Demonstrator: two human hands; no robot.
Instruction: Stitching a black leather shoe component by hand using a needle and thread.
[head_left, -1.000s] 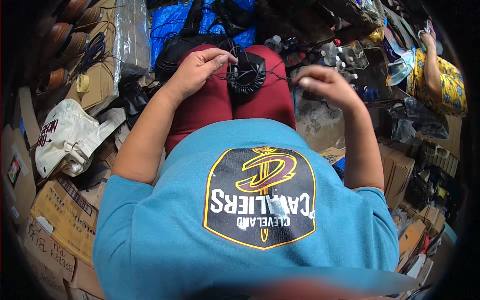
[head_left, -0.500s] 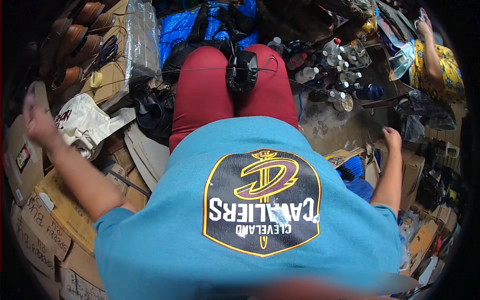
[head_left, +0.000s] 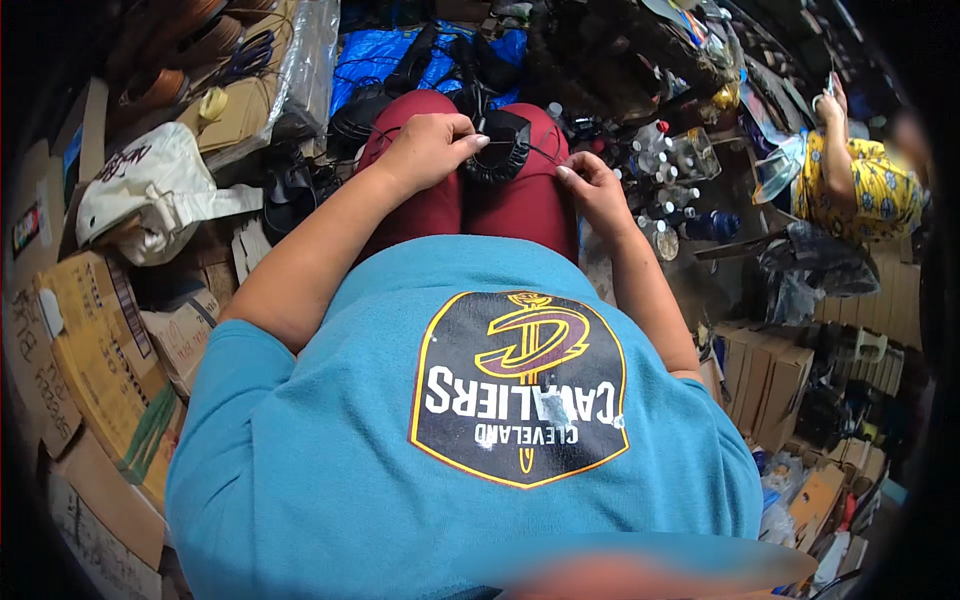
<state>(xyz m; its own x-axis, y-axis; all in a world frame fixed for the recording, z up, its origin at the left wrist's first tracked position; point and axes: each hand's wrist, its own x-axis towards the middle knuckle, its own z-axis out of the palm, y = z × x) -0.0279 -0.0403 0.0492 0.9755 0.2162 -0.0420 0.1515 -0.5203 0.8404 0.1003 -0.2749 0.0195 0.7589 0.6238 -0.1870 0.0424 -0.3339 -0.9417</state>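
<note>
In the head view, I see the black gathered leather shoe upper [head_left: 497, 148] resting across the dark red trousers' knees [head_left: 455, 200]. My left hand [head_left: 428, 150] pinches its left edge, fingers closed. Right of it, my right hand [head_left: 590, 185] pinches a thin thread [head_left: 545, 152]; I'd pull steadily, keeping it taut.

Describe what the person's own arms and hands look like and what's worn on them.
Both forearms are bare, coming out of short turquoise sleeves of a T-shirt. The left hand and right hand are ungloved; no watch or ring is visible, and the fingernails look pale.

A shoe piece [head_left: 500, 147] lies on the knees [head_left: 470, 190], bottles [head_left: 665, 170] right.
</note>
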